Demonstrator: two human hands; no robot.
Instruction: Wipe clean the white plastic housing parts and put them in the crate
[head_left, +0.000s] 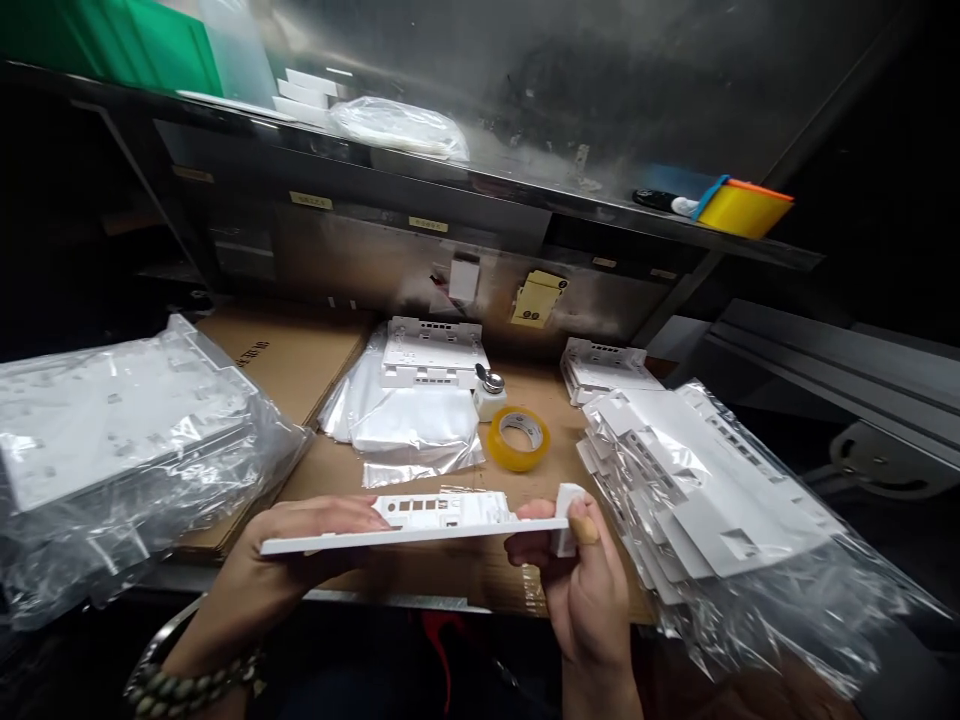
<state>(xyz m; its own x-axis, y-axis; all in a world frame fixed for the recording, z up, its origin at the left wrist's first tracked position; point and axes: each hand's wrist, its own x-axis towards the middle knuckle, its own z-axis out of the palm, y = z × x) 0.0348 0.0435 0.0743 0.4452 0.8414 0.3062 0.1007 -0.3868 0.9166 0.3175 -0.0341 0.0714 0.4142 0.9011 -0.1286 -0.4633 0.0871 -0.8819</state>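
Operating from afar, I'm holding the white panel (442, 533) above the cardboard (420, 575), left hand (274, 580) and right hand (589, 585) clamping opposite ends, supporting both evenly so it isn't bending or slipping.

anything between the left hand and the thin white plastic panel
Nothing visible: the left hand directly holds the left end of the thin white plastic panel. The yellow ring of tape lies beyond, on brown cardboard.

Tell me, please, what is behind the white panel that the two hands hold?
Beyond the white panel, the yellow tape roll and clear plastic bags lie on brown cardboard. Whatever the panel itself covers cannot be seen.
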